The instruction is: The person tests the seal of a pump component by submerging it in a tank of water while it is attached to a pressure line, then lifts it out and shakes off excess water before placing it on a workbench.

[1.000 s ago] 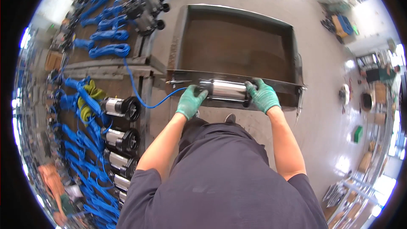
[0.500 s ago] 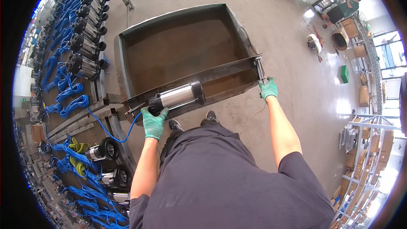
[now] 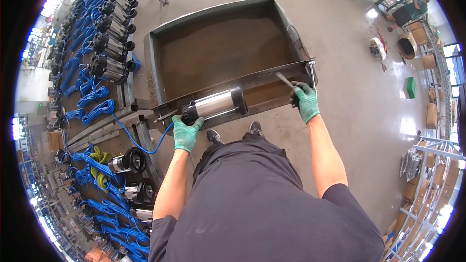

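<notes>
A cylindrical pump (image 3: 213,105), with a shiny steel body and black ends, lies on the dark metal ledge across the near side of a water-filled tank (image 3: 154,68). My left hand (image 3: 185,133), in a green glove, grips the pump's black left end, where a blue cable (image 3: 158,149) runs off to the left. Above the ledge's right part, my gloved right hand (image 3: 306,103) is closed around a flat grey metal bar (image 3: 285,79); its exact kind I cannot make out. Beside that hand, a chrome rod fitting (image 3: 312,73) stands at the ledge's right end.
Rows of similar pumps (image 3: 109,68) with coiled blue cables (image 3: 99,110) stand to the left. More pumps (image 3: 127,162) lie at the lower left near a yellow-green cloth (image 3: 100,165). A shelf rack (image 3: 427,184) with boxes is at right. Another person (image 3: 410,12) is far right.
My right hand has moved left from the chrome rod fitting and now holds the flat metal bar. My left hand stays at the pump's black end. The whole view has shifted slightly.
</notes>
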{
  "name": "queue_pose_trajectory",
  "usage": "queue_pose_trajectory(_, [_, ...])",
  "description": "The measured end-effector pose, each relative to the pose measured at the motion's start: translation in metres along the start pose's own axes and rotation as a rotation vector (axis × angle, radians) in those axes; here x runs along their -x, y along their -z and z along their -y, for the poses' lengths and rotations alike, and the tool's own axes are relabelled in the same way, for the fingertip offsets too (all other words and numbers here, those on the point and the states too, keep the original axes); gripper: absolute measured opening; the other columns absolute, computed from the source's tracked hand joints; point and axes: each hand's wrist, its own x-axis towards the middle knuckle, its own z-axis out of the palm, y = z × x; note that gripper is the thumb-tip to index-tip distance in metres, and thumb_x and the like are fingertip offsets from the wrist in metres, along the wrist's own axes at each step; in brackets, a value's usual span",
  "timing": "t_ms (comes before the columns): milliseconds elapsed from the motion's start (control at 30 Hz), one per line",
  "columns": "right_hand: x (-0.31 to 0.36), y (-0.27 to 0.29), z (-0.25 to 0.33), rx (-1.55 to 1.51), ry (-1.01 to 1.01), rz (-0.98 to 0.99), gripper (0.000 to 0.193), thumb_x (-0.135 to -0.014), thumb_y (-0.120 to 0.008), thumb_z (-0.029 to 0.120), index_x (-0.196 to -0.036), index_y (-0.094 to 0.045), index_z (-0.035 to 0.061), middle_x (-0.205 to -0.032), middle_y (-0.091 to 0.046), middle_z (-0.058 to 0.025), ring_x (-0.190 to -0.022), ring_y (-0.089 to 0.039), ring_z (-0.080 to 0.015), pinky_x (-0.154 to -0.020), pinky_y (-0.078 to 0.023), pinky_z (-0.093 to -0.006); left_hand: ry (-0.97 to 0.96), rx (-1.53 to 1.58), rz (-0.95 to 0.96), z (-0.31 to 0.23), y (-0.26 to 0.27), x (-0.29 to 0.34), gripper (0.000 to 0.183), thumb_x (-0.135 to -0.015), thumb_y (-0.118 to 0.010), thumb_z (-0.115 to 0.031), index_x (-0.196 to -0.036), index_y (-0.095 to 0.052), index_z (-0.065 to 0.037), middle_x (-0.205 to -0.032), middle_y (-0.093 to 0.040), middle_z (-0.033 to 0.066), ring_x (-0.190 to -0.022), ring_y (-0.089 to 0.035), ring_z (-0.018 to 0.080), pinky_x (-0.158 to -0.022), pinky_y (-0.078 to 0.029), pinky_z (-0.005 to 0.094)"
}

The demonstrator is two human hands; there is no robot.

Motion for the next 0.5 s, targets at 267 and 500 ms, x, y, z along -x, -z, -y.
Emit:
queue_pose_trajectory(267, [0.01, -0.059, -0.008, 0.359, -0.045, 0.363, 0.023, -0.105, -0.06, 0.018, -0.122, -0.07, 0.0052, -0.084, -0.065, 0.0004, -0.064, -0.057, -0.0075, -0.056, -0.049, -0.0268, 0.018, -0.025, 0.027, 0.01, 0.0, -0.005, 0.069, -0.083, -0.095, -0.025, -0.122, -0.045, 0.001, -0.102, -0.068, 0.0128, -0.09, -0.061, 0.0213, -0.086, -0.054, 0.0364])
queue_pose_trajectory(500, [-0.006, -0.075, -0.005, 0.493, -0.011, 0.454, 0.026, -0.103, -0.059, 0.016, -0.123, -0.07, 0.0044, -0.086, -0.065, -0.002, -0.07, -0.057, -0.0094, -0.065, -0.049, -0.0288, 0.029, -0.049, 0.032, 0.001, -0.001, -0.004, 0.069, -0.083, -0.095, -0.025, -0.122, -0.045, 0.001, -0.103, -0.068, 0.0123, -0.09, -0.061, 0.0212, -0.086, -0.054, 0.0356])
